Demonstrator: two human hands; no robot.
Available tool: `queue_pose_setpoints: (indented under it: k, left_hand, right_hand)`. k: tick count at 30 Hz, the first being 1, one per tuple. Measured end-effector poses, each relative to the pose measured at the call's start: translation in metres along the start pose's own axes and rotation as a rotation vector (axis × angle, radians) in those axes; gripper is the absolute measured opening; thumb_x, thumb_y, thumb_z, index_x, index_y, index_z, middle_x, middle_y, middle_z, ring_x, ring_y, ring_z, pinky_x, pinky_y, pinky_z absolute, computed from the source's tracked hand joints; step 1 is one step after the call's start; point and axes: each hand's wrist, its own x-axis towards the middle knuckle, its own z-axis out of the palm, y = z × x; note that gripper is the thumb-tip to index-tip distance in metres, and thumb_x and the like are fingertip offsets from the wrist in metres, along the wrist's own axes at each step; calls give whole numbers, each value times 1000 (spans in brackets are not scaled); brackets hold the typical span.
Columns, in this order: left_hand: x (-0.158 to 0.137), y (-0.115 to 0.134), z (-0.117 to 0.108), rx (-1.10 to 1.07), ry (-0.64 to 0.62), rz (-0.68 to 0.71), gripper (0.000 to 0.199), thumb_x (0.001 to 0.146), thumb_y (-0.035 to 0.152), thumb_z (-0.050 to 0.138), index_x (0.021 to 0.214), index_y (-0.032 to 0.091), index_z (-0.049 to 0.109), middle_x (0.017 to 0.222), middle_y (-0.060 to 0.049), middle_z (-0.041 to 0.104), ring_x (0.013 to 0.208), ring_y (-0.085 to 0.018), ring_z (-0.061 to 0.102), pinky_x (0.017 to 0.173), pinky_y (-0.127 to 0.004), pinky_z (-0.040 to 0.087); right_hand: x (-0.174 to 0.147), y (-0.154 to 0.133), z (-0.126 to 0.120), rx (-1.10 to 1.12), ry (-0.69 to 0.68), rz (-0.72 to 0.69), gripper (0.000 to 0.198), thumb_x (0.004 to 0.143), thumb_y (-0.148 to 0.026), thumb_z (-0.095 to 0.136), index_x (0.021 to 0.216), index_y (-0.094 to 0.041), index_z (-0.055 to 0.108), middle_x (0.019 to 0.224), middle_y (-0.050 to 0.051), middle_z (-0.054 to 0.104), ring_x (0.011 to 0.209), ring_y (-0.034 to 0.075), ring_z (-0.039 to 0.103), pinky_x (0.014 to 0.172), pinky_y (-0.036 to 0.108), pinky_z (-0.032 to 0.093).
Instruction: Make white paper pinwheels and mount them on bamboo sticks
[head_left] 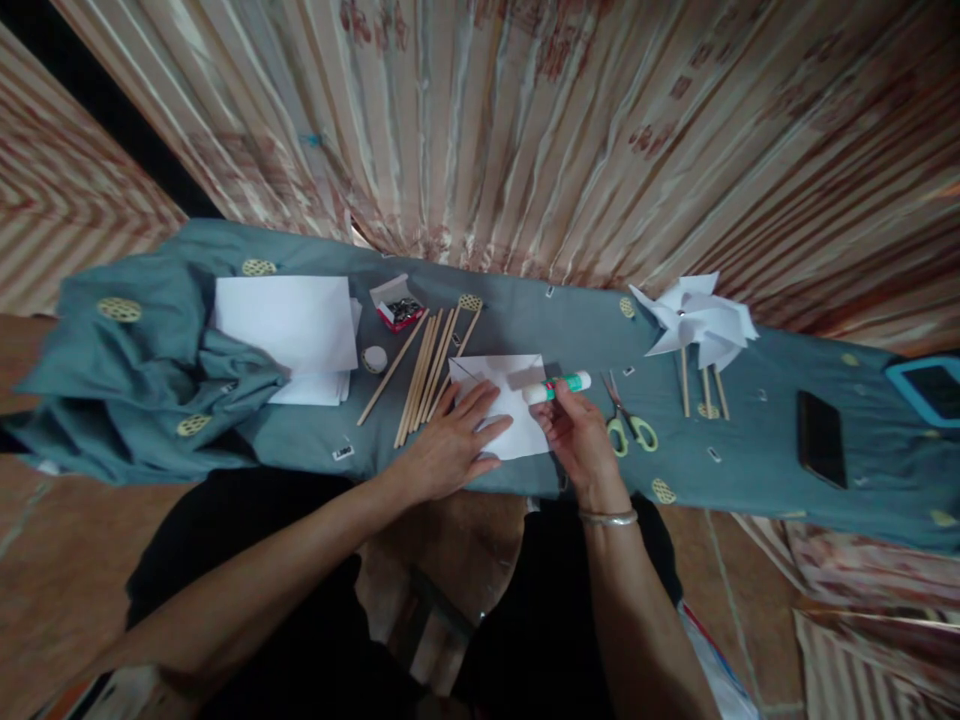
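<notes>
A white square sheet of paper (525,438) with cuts or creases toward its corners lies on the cloth before me. My left hand (454,440) rests flat on its left part, fingers spread. In my right hand (581,435) is a green and white glue stick (557,387), gripped between thumb and fingers and held over the paper's right side. Beside the left hand lie several thin wooden sticks (427,380). A round white cap (373,359) sits left of them. Scissors with green handles (630,432) lie just right of my right hand.
White paper sheets (289,325) are stacked at the left, partly under bunched cloth (150,370). A small open box of metal pins (397,303) stands behind the sticks. Paper pinwheels (701,318) on sticks lie at the right, then a phone (821,438) and a blue-framed device (930,388).
</notes>
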Motion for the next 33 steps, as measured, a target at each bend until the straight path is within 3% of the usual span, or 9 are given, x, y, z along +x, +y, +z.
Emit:
queue_pose_setpoints:
  k: [6, 14, 22, 27, 33]
  left_hand:
    - [0, 1, 0, 17, 10, 3, 55, 87, 43, 60, 136, 21, 47, 153, -18, 34, 146, -32, 22, 116, -55, 17]
    - [-1, 2, 1, 14, 19, 0, 58, 87, 45, 60, 136, 18, 46, 153, -19, 33, 146, -31, 20, 117, -53, 15]
    - [-2, 2, 5, 2, 13, -21, 60, 87, 47, 58, 136, 15, 46, 152, -20, 34, 145, -32, 21, 117, -53, 14]
    - [-1, 2, 4, 17, 11, -12, 60, 87, 46, 58, 136, 14, 46, 151, -21, 35, 145, -33, 22, 117, -54, 14]
    - [-1, 4, 4, 24, 21, -14, 62, 87, 46, 59, 138, 16, 43, 153, -19, 33, 146, -31, 21, 117, -54, 13]
  right_hand:
    - [0, 3, 3, 122, -10, 154, 21, 73, -37, 78, 74, -19, 67, 65, -3, 71, 53, 6, 62, 53, 13, 52]
    - [-2, -4, 9, 154, -16, 235, 18, 80, -36, 72, 73, -20, 67, 64, -4, 72, 51, 6, 63, 52, 13, 52]
    - [-2, -6, 4, 79, 8, 127, 15, 76, -32, 77, 71, -21, 68, 64, -4, 71, 54, 6, 63, 56, 15, 54]
    - [0, -6, 0, -58, 27, -52, 17, 66, -25, 84, 71, -17, 69, 66, -4, 71, 55, 5, 62, 56, 13, 53]
    - [-2, -4, -1, -45, 26, 22, 16, 69, -27, 82, 72, -17, 69, 66, -3, 71, 57, 7, 64, 59, 15, 55]
